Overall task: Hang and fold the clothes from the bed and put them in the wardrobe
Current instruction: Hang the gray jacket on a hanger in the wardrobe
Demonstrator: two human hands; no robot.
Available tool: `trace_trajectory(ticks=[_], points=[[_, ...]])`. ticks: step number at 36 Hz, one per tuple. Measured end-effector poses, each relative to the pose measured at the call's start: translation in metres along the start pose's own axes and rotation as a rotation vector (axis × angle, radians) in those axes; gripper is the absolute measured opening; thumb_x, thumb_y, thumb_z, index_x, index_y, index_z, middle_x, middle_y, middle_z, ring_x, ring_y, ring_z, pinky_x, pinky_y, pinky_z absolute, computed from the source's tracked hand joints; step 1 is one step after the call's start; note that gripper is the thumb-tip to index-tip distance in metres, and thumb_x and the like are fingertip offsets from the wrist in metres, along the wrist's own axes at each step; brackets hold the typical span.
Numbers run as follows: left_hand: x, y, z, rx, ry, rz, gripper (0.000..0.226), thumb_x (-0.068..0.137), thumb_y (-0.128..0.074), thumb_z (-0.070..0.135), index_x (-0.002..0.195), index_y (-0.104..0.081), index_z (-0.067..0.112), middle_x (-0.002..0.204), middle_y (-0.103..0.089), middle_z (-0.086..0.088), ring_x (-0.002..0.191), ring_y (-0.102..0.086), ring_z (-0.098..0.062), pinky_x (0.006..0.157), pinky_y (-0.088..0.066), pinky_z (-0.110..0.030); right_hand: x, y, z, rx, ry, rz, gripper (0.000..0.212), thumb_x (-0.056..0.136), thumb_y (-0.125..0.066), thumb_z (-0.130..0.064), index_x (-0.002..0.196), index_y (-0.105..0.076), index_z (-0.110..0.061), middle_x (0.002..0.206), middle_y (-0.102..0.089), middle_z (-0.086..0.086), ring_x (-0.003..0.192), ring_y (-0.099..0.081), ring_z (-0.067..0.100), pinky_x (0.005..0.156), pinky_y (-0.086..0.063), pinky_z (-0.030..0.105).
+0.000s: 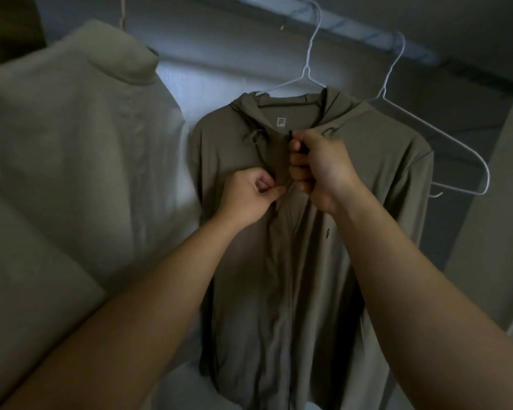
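An olive-green zip hoodie (pixel 367 179) hangs on a white wire hanger (pixel 307 69) from the wardrobe rail (pixel 353 31). My left hand (pixel 249 196) pinches the fabric beside the zip at chest height. Just to its right and slightly higher, my right hand (pixel 317 167) grips the dark zip pull at the top of the closed front. Both forearms reach up from the bottom of the view. The hoodie's lower hem is partly hidden behind my arms.
A pale beige high-necked garment (pixel 71 137) hangs at the left, close to the hoodie. An empty white wire hanger (pixel 444 137) hangs at the right behind the hoodie's shoulder. The wardrobe's side wall (pixel 504 202) stands at the far right.
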State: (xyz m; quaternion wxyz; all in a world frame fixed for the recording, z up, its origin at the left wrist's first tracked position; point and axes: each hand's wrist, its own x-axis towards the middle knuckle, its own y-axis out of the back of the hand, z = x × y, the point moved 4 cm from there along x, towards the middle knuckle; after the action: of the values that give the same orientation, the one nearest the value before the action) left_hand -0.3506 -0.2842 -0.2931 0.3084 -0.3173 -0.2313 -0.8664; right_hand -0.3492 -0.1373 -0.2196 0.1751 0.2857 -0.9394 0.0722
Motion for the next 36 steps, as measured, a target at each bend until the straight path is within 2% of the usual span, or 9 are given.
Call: trace_trajectory(ticks=[5,8,13,16,20,26,29,32,36], points=[[0.020,0.027,0.020,-0.019,-0.078,0.062,0.015,0.080,-0.071,0.015,0.080,-0.070,0.031,0.079,-0.071,0.005,0.072,-0.063,-0.003,0.071,-0.050,-0.021,0.000,0.018,-0.013,-0.370,0.184,0.189,0.052,0.104,-0.041,-0.046,0.064,-0.059,-0.018,0.047,-0.047,-0.007,0.040,-0.042,0.011,0.047,-0.030,0.024],[0.040,0.054,0.029,0.102,-0.094,0.306,0.017,0.083,-0.063,0.012,0.093,-0.065,0.026,0.089,-0.067,0.008,0.077,-0.059,-0.003,0.075,-0.050,-0.024,-0.005,0.039,-0.029,-0.774,0.384,0.500,0.058,0.104,-0.034,-0.051,0.070,-0.062,-0.013,0.068,-0.064,0.003,0.070,-0.061,0.021,0.061,-0.040,0.031],[0.078,0.081,0.028,0.390,-0.033,0.443,0.037,0.088,-0.058,0.025,0.124,-0.062,0.017,0.127,-0.061,-0.006,0.122,-0.051,-0.029,0.106,-0.036,-0.036,-0.005,0.070,-0.047,-1.205,0.586,0.873,0.029,0.098,-0.045,-0.034,0.111,-0.063,-0.015,0.116,-0.059,0.015,0.114,-0.048,0.036,0.091,-0.037,0.043],[0.100,0.081,0.020,0.421,0.033,0.256,0.037,0.097,-0.048,0.042,0.125,-0.061,0.022,0.127,-0.063,-0.005,0.116,-0.057,-0.030,0.099,-0.046,-0.043,0.012,0.085,-0.047,-1.286,0.426,0.803,0.035,0.100,-0.040,-0.032,0.123,-0.058,-0.013,0.129,-0.056,0.019,0.122,-0.045,0.038,0.101,-0.032,0.046],[0.109,0.083,0.023,0.441,-0.068,0.190,0.037,0.100,-0.041,0.048,0.101,-0.065,0.021,0.098,-0.066,-0.004,0.089,-0.061,-0.027,0.080,-0.053,-0.043,0.029,0.097,-0.050,-1.329,0.325,0.676,0.035,0.101,-0.035,-0.032,0.108,-0.061,-0.011,0.115,-0.064,0.018,0.109,-0.056,0.041,0.099,-0.035,0.050],[0.126,0.075,0.050,0.383,-0.176,0.135,0.044,0.105,-0.043,0.034,0.069,-0.042,0.008,0.061,-0.041,-0.002,0.060,-0.040,-0.019,0.059,-0.029,-0.033,0.040,0.095,-0.063,-1.145,0.384,0.487,0.028,0.098,-0.049,-0.036,0.122,-0.056,-0.025,0.109,-0.068,0.012,0.103,-0.062,0.039,0.095,-0.048,0.052],[0.135,0.071,0.065,0.395,-0.207,0.106,0.047,0.106,-0.044,0.033,0.068,-0.042,0.004,0.060,-0.039,-0.006,0.060,-0.037,-0.019,0.059,-0.026,-0.033,0.047,0.092,-0.074,-1.044,0.442,0.355,0.029,0.098,-0.053,-0.034,0.127,-0.054,-0.032,0.098,-0.069,0.004,0.093,-0.066,0.027,0.086,-0.056,0.048],[0.141,0.068,0.073,0.397,-0.226,0.079,0.045,0.105,-0.048,0.031,0.080,-0.060,-0.005,0.074,-0.058,-0.020,0.072,-0.052,-0.029,0.064,-0.033,-0.032,0.059,0.096,-0.084,-0.963,0.467,0.361,0.019,0.096,-0.055,-0.032,0.111,-0.067,-0.033,0.094,-0.069,-0.003,0.090,-0.067,0.019,0.084,-0.056,0.039],[0.147,0.068,0.069,0.377,-0.210,0.143,0.044,0.104,-0.049,0.033,0.080,-0.061,-0.001,0.072,-0.058,-0.011,0.072,-0.053,-0.025,0.064,-0.034,-0.032,0.081,0.108,-0.082,-0.773,0.388,0.392,0.019,0.092,-0.056,-0.030,0.101,-0.072,-0.033,0.105,-0.071,-0.005,0.100,-0.066,0.017,0.084,-0.054,0.033]])
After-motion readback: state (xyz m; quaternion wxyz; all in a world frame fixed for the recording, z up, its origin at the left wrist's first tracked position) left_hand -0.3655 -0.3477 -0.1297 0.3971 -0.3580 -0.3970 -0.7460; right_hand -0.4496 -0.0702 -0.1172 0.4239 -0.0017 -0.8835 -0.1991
